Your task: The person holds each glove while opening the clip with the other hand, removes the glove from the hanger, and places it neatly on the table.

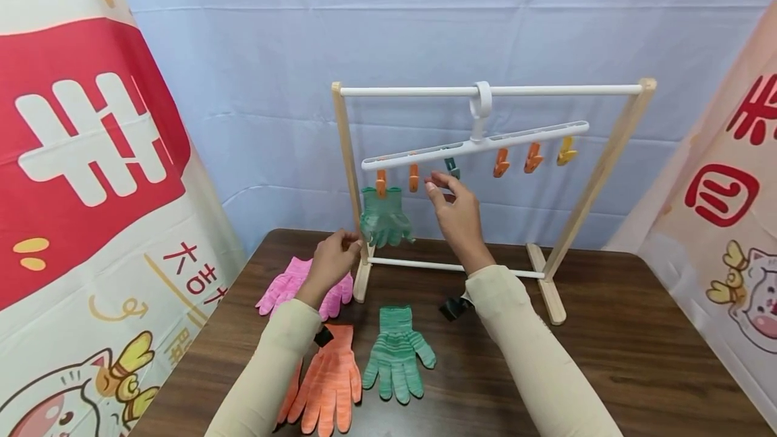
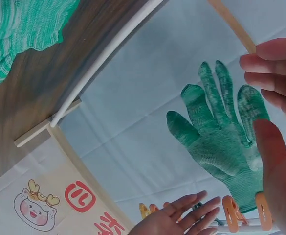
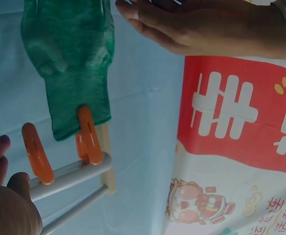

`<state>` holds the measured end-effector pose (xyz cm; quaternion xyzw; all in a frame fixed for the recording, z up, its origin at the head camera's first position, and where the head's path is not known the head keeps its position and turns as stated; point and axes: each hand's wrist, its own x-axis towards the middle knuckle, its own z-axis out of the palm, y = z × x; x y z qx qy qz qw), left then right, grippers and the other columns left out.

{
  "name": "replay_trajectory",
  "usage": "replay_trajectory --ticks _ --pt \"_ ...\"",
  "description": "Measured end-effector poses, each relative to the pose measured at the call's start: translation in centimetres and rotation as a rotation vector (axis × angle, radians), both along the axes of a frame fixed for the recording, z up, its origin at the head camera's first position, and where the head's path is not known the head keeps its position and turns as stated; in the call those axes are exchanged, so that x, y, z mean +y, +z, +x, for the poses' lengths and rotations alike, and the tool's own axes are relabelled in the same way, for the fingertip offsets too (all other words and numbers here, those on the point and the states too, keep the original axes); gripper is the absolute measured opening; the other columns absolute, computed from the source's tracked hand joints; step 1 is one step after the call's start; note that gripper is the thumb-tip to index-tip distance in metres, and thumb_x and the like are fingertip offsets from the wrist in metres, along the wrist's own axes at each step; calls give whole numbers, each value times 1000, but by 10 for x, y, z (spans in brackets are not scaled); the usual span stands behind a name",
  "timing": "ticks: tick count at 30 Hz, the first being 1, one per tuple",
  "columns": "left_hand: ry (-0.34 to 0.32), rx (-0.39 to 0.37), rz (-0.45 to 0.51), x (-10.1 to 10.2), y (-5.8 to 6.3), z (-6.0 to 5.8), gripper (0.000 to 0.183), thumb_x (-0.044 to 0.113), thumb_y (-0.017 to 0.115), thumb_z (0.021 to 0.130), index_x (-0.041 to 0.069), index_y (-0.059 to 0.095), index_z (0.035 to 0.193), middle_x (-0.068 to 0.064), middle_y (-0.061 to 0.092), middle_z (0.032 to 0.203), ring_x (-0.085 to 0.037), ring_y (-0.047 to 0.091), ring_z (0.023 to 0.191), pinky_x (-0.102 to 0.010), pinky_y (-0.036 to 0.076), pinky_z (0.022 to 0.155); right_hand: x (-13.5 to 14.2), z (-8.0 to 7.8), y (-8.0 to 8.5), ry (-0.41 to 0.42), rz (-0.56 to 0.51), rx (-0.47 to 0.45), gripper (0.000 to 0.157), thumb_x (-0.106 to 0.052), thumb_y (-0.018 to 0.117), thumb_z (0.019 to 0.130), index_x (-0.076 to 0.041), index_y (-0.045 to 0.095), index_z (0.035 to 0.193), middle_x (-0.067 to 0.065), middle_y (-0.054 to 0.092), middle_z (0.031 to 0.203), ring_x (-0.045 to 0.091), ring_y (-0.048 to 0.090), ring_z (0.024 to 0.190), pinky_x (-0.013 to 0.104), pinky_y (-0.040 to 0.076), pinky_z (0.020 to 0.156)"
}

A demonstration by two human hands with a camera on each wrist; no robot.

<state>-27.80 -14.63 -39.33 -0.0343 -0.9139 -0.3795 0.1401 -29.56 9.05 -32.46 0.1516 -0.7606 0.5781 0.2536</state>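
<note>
A green glove (image 1: 386,218) hangs cuff-up from an orange clip (image 1: 380,185) at the left end of the white hanger bar (image 1: 425,154). My left hand (image 1: 332,260) is beside the glove's lower left side, its fingers loosely bent and holding nothing. In the left wrist view, the thumb and fingers of that hand (image 2: 279,161) stand apart. My right hand (image 1: 459,216) is raised just below the bar, between a second orange clip (image 1: 413,178) and a dark green clip (image 1: 452,167). Its fingers are relaxed, with nothing between them.
The hanger hooks on a wooden-legged rack (image 1: 564,194). Two orange clips (image 1: 500,163) and a yellow clip (image 1: 566,152) hang to the right. Another green glove (image 1: 397,356), orange gloves (image 1: 330,380) and pink gloves (image 1: 291,285) lie on the brown table (image 1: 637,342).
</note>
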Motion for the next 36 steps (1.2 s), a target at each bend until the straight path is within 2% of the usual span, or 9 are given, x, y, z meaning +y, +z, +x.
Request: replay_trajectory --ticks 3,7,15,21,28,31,36 --pt "13 -3 35 -2 2 -1 21 29 56 90 13 62 102 -1 62 86 -17 57 78 -33 46 65 0 1 -2 -12 13 1 38 -38 57 89 -15 60 119 -2 61 112 14 54 103 32 43 86" --pt "12 -2 50 -4 1 -1 20 27 57 90 13 62 103 0 62 85 -17 58 78 -33 46 66 0 3 -7 -31 46 -46 40 -43 55 89 -16 61 117 -2 60 113 16 56 100 34 46 83" --pt "3 38 67 1 2 -3 21 25 58 89 11 63 104 -2 63 92 -19 58 86 -36 46 73 0 7 -22 -39 107 -97 42 -48 50 90 -17 62 115 1 61 112 20 57 100 38 47 80" --pt "-68 87 113 9 12 -5 19 23 57 90 15 61 106 1 63 98 -16 58 91 -35 47 79 -3 7 -30 -29 120 -63 40 -47 51 90 -16 65 111 2 63 110 20 57 100 37 45 83" --pt "-110 192 204 19 24 8 20 12 51 90 13 60 107 -1 62 101 -15 58 95 -36 47 81 -8 10 -32 31 148 -80 45 -51 50 89 -17 62 115 1 59 117 22 54 107 40 44 86" --pt "-132 241 241 20 28 16 21 11 47 91 14 61 107 0 62 101 -13 57 94 -36 46 80 -10 12 -31 49 152 -96 46 -52 49 88 -17 62 116 2 57 119 24 53 108 41 45 85" --pt "-179 306 284 23 34 25 20 15 48 92 13 62 106 -1 63 99 -14 57 93 -36 46 79 -11 15 -30 68 146 -82 41 -45 50 91 -15 62 116 4 57 119 26 53 108 44 44 85"
